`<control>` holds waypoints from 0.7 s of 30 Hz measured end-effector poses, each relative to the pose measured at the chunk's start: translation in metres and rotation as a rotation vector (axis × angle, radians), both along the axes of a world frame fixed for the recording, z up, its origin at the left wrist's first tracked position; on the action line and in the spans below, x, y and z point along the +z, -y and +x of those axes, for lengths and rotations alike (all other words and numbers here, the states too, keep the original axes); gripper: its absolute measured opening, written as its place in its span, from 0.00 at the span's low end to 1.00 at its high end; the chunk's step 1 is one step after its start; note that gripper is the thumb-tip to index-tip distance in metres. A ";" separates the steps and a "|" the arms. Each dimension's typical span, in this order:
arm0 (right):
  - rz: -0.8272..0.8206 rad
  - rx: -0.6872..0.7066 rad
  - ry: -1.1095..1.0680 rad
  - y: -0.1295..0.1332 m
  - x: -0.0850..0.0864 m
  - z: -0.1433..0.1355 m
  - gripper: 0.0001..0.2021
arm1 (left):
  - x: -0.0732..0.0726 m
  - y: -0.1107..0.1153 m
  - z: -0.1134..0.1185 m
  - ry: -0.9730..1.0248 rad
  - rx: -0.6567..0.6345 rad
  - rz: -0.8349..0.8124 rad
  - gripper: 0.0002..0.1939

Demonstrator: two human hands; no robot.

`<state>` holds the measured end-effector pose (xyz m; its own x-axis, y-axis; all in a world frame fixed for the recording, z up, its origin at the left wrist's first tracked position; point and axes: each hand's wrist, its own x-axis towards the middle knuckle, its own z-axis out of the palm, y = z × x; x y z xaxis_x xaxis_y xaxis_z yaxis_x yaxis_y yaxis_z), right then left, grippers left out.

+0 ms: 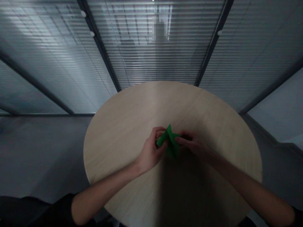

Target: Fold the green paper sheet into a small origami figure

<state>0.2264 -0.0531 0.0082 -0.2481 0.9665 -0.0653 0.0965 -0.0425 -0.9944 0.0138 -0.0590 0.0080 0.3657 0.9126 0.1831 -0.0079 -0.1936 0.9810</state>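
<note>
- The green folded piece [174, 147] is between the two hands, over the middle part of the round wooden table [123, 116]; whether its near, lower point touches the wood, I cannot tell.
- The left hand [153, 151] is closed on the piece's left flap, the thumb on the near side and the fingers curled round behind.
- The right hand [192, 142] has its fingertips closed on the piece's right corner; the rest of that grip is partly hidden.
- The piece looks like paper, with pointed corners and flat faces, so it is probably very light, and weight should hardly matter.
- Single layers are likely soft and easily bent, while the folded edges should be stiffer.
- The surface seems matt in this dim light, so slipping looks less of a risk than creasing or tearing.
- The best places to take hold are probably the doubled folds at left and right, pinched lightly between thumb and finger pads; the thin far tip and the near point could crumple under pressure.
</note>
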 end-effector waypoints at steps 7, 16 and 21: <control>0.061 -0.152 0.003 0.000 -0.007 -0.002 0.17 | 0.004 -0.006 0.001 0.042 0.203 -0.062 0.21; 0.072 -0.056 -0.055 0.006 -0.006 -0.007 0.19 | 0.007 -0.004 0.001 -0.011 0.246 0.052 0.18; 0.090 0.016 -0.072 0.009 -0.002 -0.011 0.19 | 0.006 -0.003 0.000 -0.047 0.195 0.117 0.16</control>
<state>0.2158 -0.0623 0.0065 -0.2649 0.9634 0.0406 0.0242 0.0487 -0.9985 0.0139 -0.0556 0.0142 0.1955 0.9404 0.2783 0.0860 -0.2992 0.9503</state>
